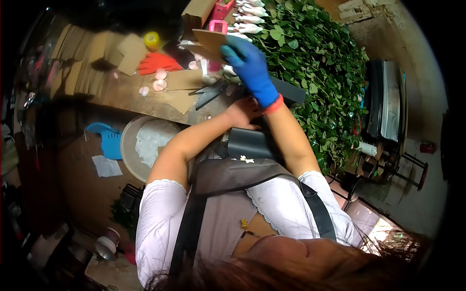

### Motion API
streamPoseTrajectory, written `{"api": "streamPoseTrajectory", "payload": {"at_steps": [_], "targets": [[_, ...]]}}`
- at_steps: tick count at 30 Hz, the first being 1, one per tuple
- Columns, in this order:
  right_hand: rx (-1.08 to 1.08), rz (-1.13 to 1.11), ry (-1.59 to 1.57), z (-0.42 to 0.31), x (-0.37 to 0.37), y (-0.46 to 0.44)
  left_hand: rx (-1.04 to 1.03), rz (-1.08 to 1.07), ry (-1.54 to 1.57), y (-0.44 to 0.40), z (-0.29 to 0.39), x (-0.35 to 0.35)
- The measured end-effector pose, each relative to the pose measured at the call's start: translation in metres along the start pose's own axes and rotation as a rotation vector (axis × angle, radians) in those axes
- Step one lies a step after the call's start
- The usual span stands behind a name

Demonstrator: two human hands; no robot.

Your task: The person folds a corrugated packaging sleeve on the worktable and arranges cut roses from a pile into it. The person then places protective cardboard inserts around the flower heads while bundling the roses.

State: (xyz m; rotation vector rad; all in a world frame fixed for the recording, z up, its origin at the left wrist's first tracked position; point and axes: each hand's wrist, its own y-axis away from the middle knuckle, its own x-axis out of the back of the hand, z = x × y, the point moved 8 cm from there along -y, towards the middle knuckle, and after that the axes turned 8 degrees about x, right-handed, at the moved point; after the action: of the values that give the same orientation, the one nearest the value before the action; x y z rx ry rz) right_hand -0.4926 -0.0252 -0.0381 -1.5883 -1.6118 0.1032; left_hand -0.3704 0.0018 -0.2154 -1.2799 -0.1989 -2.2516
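My right hand (250, 60), in a blue knitted glove with a red cuff, grips a flat piece of brown cardboard (209, 42) over the bench. Bare, my left hand (244, 112) is bent inward beside my right wrist, next to a black curved panel (252, 143). My right forearm and the dark equipment partly hide its fingers, so its hold is unclear. Grey pointed blades (211, 93) lie just left of it. Beyond the cardboard are white-wrapped bundles (250, 19) and a pink plastic holder (218, 26).
Leafy green stems (315, 68) are heaped on the right. Along the wooden bench (126, 99) are cardboard stacks (73, 56), a red glove (158, 63), yellow tape (152, 41) and pale petals (159, 85). Below its edge stand a white bucket (128, 145) and a blue plastic stool (110, 140).
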Motion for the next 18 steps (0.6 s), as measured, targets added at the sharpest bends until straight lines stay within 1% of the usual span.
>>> {"api": "streamPoseTrajectory", "payload": {"at_steps": [1, 3, 4, 7, 8, 11, 12, 13, 15, 18], "targets": [[-0.023, 0.05, -0.038, -0.006, 0.022, 0.011, -0.022, 0.029, -0.017, 0.001, 0.003, 0.006], [-0.258, -0.083, -0.188, -0.006, 0.053, 0.042, -0.064, 0.092, -0.046, 0.004, 0.009, 0.017], [-0.404, -0.133, -0.269, 0.005, 0.065, 0.066, -0.093, 0.201, -0.072, 0.007, 0.012, 0.024], [-0.835, -0.265, -0.558, 0.055, 0.072, 0.167, 0.1, -0.141, -0.063, -0.002, -0.007, -0.016], [-0.857, -0.379, -0.538, 0.067, 0.074, 0.191, 0.113, -0.198, 0.092, -0.003, 0.004, 0.017], [-1.106, -0.38, -0.704, 0.091, 0.08, 0.238, 0.276, -0.127, 0.683, 0.0, -0.015, 0.0], [-1.111, -0.472, -0.642, 0.103, 0.08, 0.245, 0.071, 0.054, 0.157, -0.001, -0.006, 0.01], [-1.132, -0.505, -0.631, 0.113, 0.078, 0.252, 0.074, 0.036, 0.105, 0.0, -0.008, 0.003], [-1.171, -0.573, -0.612, 0.117, 0.072, 0.252, 0.077, -0.002, -0.001, -0.002, 0.008, 0.027], [-1.161, -0.627, -0.543, 0.127, 0.062, 0.257, 0.153, 0.089, 0.032, 0.014, -0.008, 0.042]]}}
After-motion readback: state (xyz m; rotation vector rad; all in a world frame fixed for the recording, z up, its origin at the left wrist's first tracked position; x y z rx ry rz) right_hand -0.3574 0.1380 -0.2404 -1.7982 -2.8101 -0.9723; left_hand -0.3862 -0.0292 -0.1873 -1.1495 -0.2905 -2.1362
